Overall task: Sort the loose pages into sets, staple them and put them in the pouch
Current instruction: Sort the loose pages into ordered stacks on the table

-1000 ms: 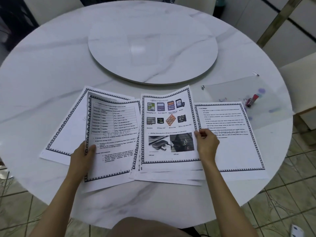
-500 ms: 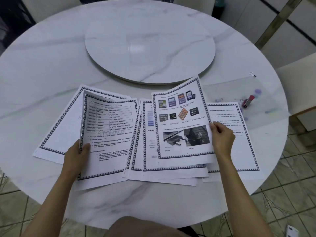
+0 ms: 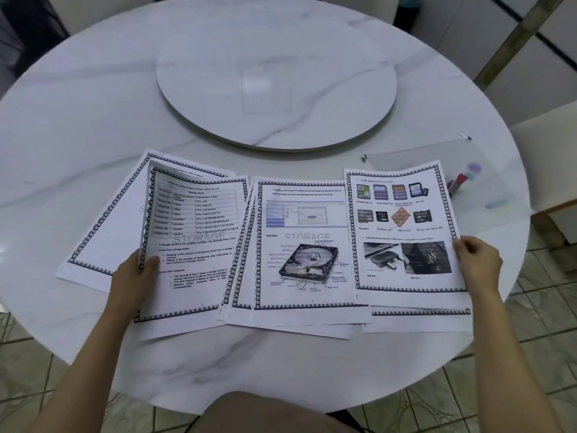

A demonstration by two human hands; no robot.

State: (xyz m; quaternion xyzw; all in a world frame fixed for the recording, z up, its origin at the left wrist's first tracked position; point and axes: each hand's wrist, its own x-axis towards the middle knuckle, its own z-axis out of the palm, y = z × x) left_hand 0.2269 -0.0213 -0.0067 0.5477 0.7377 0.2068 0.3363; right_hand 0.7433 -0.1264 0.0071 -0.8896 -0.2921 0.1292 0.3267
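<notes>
Printed pages with patterned borders lie spread on the near half of the round table. My left hand [image 3: 135,276] pinches the left edge of a page with a table [image 3: 193,232], lifting it over a mostly blank page [image 3: 106,232]. My right hand [image 3: 477,264] grips the right edge of the memory-card picture page [image 3: 402,232], which lies on the right-hand page. A middle stack shows a hard-disk page [image 3: 303,245] on top. The clear pouch [image 3: 487,182] lies at the right behind the pages, with a small red stapler [image 3: 457,182] on or in it.
A marble turntable [image 3: 274,79] fills the centre of the white marble table [image 3: 78,120]. A small metal piece [image 3: 363,157] lies near the pouch's left corner. A chair seat [image 3: 552,145] stands beyond the table's right edge. Tiled floor shows below.
My right hand carried the memory-card picture page from the middle stack over to the right-hand page, uncovering the hard-disk page. My left hand kept hold of the table page.
</notes>
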